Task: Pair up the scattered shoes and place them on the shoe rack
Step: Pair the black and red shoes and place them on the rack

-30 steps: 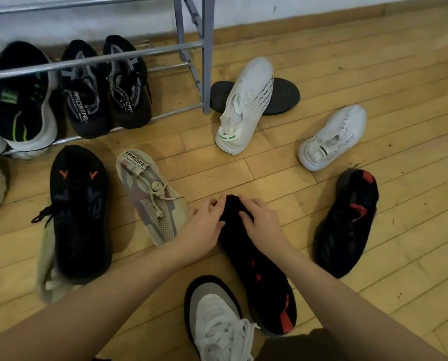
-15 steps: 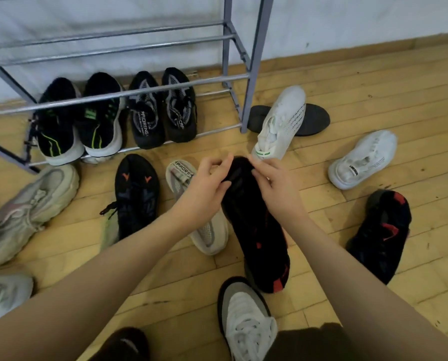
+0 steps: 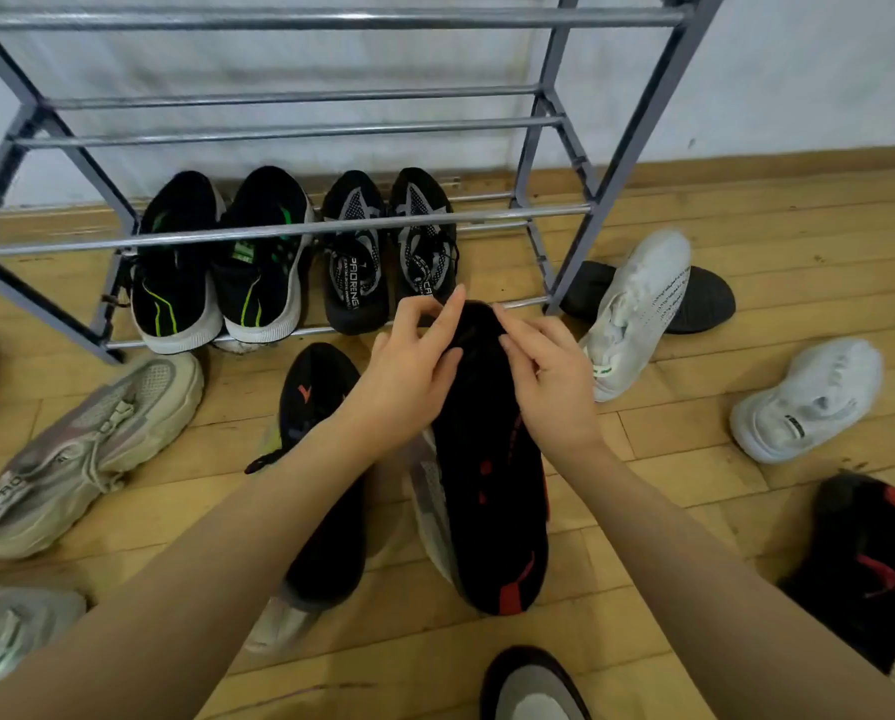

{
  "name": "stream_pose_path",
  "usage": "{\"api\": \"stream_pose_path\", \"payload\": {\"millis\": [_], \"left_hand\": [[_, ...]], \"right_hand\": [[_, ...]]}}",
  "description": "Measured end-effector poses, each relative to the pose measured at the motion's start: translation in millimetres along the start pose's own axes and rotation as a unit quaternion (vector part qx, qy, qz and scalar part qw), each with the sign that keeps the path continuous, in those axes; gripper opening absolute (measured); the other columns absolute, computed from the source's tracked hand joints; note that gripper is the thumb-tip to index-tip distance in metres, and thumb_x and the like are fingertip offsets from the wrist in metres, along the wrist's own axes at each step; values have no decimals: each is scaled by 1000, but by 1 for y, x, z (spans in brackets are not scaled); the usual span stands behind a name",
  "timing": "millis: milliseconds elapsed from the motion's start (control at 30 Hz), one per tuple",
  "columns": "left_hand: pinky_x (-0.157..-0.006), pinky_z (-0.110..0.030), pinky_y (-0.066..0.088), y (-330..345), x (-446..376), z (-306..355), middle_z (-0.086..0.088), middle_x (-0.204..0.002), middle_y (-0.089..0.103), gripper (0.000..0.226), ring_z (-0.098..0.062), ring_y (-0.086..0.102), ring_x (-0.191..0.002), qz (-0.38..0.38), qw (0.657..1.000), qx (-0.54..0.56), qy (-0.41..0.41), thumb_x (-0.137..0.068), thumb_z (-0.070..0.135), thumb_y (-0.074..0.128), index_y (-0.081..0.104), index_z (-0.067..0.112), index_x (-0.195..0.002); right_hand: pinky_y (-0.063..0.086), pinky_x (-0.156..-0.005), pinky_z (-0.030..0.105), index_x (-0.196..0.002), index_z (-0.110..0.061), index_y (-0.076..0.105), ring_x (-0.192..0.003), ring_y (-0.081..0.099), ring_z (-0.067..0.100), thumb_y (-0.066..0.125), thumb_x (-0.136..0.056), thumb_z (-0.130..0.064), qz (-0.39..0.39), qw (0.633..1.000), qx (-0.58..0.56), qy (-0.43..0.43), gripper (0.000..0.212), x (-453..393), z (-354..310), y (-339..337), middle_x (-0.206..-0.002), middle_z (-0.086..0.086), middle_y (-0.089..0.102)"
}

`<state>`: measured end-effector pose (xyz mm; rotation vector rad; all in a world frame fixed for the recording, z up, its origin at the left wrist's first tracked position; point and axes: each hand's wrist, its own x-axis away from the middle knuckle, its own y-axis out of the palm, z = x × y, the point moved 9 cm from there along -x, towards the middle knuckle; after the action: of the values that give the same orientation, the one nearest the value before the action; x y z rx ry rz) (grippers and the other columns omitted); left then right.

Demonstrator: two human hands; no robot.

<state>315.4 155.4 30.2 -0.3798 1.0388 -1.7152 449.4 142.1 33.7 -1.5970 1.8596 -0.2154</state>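
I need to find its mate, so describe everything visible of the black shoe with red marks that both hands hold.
The black shoe with red marks looks like a dark knit sneaker with red accents along its side and near end. It points lengthwise toward the shoe rack, far end raised in front of the bottom rail. The left hand and right hand pinch that far end with their fingers. It covers part of a pale shoe beneath.

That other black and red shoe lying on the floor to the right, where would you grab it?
Probably at the heel collar, coming from above. The black and red shoe lies alone on the floor, its opening facing up and nothing touching it, so fingers could hook inside the rim. Its exact tilt is hard to judge.
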Motion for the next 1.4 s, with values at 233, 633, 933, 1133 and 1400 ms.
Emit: {"api": "stream_pose_path", "payload": {"millis": [233,633,933,1133,1400], "left_hand": [[-105,-44,24,60,0,-59,-5,-149,20,66,-31,32,-128,-157,980,-93,-80,-94,46,37,9,22,-148],[-107,-41,23,52,9,-46,-4,-153,24,55,-27,27,-135,-110,977,-179,-47,-95,40,36,24,20,-146],[-99,-41,29,60,-8,59,-8,-138,49,41,-27,43,-126,-91,980,-152,88,-94,26,46,47,13,-133],[-99,-36,24,133,-14,116,-4,-139,47,42,-23,40,-127,-154,971,-128,130,-93,28,44,46,17,-134],[-101,-39,24,256,3,188,-3,-144,40,44,-24,33,-131,-238,952,-85,171,-95,30,41,39,22,-138]], "right_hand": [[30,-106,21,-141,-17,40,-129,41,14,45,-97,-24,-210,965,50,153,45,20,66,66,-142,2,44],[39,-103,38,-141,-30,36,-125,44,17,41,-97,-31,-195,964,119,137,44,39,73,48,-139,-2,44],[43,-93,44,-136,-17,45,-112,53,25,48,-95,-22,-63,962,192,186,41,74,81,-59,-126,6,55],[34,-100,40,-137,-20,44,-119,47,25,43,-96,-30,-49,925,271,262,42,122,124,-124,-133,2,51],[12,-111,52,-144,-29,22,-140,14,38,46,-87,-59,-21,828,389,403,69,207,193,-210,-156,9,14]]}}
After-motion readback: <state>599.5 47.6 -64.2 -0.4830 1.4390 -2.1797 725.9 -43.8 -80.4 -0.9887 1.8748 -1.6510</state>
